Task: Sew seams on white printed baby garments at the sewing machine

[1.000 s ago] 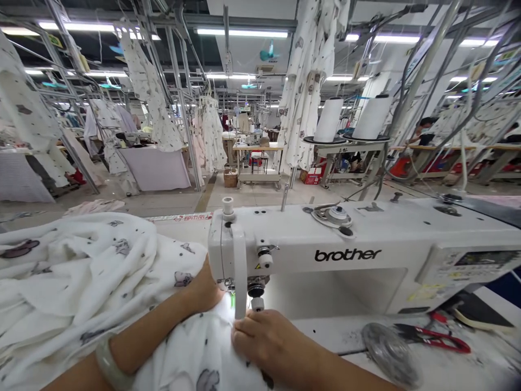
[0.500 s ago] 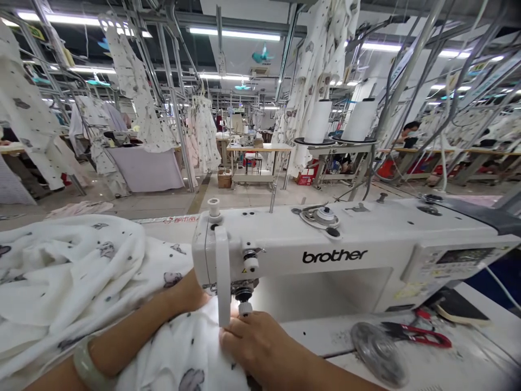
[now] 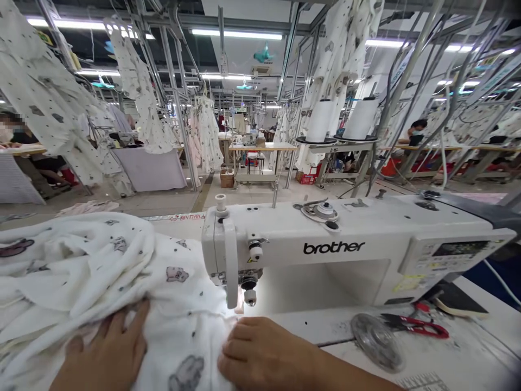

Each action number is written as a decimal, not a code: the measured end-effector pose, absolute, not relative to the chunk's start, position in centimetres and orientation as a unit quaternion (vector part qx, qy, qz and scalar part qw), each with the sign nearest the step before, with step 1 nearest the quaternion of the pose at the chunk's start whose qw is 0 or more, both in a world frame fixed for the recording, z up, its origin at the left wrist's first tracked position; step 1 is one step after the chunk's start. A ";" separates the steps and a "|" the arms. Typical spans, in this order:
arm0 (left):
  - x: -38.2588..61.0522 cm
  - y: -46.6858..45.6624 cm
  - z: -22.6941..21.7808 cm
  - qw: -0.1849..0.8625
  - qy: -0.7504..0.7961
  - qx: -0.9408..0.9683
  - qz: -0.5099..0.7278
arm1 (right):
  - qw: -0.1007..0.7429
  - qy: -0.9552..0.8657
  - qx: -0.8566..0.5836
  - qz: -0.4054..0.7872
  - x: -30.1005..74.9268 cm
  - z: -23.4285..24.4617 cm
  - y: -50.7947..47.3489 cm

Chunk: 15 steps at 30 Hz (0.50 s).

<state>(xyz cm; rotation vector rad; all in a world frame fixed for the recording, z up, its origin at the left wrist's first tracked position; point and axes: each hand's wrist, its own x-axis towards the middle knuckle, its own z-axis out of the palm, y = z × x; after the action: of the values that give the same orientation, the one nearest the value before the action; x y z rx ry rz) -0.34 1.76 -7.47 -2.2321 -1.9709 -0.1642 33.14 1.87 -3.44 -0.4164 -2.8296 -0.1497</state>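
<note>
A white Brother sewing machine [image 3: 334, 244] stands on the table in front of me. White fabric printed with small grey animals [image 3: 81, 271] is heaped to its left and runs under the needle area [image 3: 249, 296]. My left hand [image 3: 106, 353] lies flat on the fabric at the lower left, fingers stretched out. My right hand [image 3: 260, 353] rests with curled fingers on the fabric edge just in front of the presser foot, pressing it down.
Red-handled snips [image 3: 415, 325] and a round clear disc [image 3: 374, 342] lie on the table to the right. Two thread cones [image 3: 342, 119] stand behind the machine. Printed garments hang from overhead rails; other people sit at far tables left and right.
My left hand has drawn back from beside the needle to the lower left and now lies flat on the fabric. My right hand stays in front of the presser foot.
</note>
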 end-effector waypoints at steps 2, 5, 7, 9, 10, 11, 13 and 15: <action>-1.8 3.9 -6.7 0.086 -0.661 -0.746 -0.010 | 0.117 -0.980 -0.161 -0.031 32.8 -3.0 1.5; -2.5 7.3 -4.1 0.022 -0.611 -0.791 -0.020 | 0.086 -0.979 -0.183 -0.009 32.5 -2.1 1.2; -2.0 8.3 -2.3 0.022 -0.594 -0.804 -0.030 | 0.065 -0.980 -0.187 -0.005 32.5 -1.6 1.2; -0.2 7.8 -0.6 0.050 -0.583 -0.811 -0.029 | 0.059 -0.980 -0.192 0.006 32.6 -1.4 1.4; 1.0 7.1 0.1 0.061 -0.571 -0.818 -0.037 | 0.064 -0.979 -0.195 0.015 32.7 -1.5 1.5; 2.5 6.1 0.7 0.061 -0.550 -0.831 -0.053 | 0.075 -0.977 -0.198 0.026 32.9 -1.7 1.7; 5.7 3.8 1.3 0.017 -0.478 -0.871 -0.108 | 0.109 -0.968 -0.219 0.052 33.2 -2.3 1.8; 8.6 1.9 1.0 -0.056 -0.377 -0.920 -0.094 | 0.167 -0.951 -0.248 0.077 33.3 -2.8 1.8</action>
<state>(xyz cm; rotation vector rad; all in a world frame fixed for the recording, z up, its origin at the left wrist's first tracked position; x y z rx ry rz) 8.65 1.92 1.03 -2.9963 -1.2297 -0.3055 33.34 1.77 -2.84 -0.7047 -2.7073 0.2187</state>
